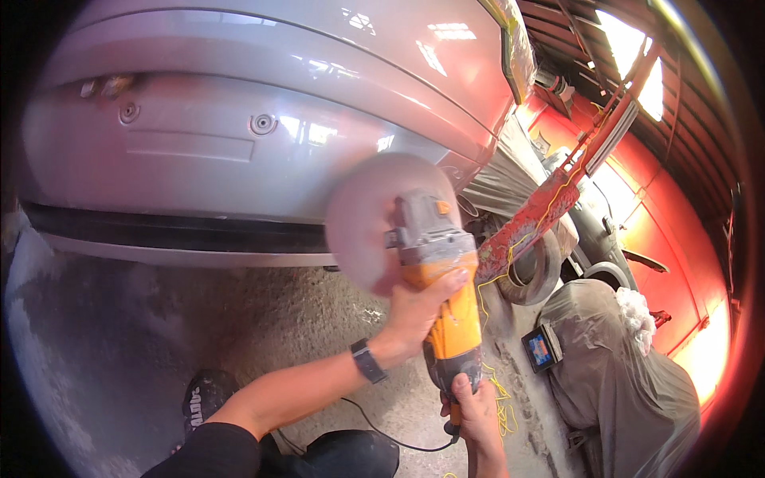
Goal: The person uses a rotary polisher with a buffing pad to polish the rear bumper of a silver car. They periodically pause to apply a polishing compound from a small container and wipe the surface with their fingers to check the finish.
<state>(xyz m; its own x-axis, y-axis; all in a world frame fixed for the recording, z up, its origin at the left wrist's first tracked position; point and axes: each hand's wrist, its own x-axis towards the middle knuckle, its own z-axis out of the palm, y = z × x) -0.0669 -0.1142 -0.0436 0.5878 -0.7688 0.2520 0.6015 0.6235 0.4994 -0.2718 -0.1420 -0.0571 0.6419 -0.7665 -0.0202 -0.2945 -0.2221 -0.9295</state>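
A yellow and grey rotary polisher stands between me and a silver car's rear bumper. Its round pad is smeared by motion and overlaps the bumper's right part; whether it touches the paint I cannot tell. My left hand, with a dark watch on the wrist, wraps the polisher's body just behind the grey head. My right hand is closed around the rear handle, close to where the black cord comes out. Both palms are hidden.
A yellow cord lies coiled on the floor to the right. Beyond it are a tire, a red post and a covered object. My shoe is at the lower left. The car's black lower strip runs along the bumper.
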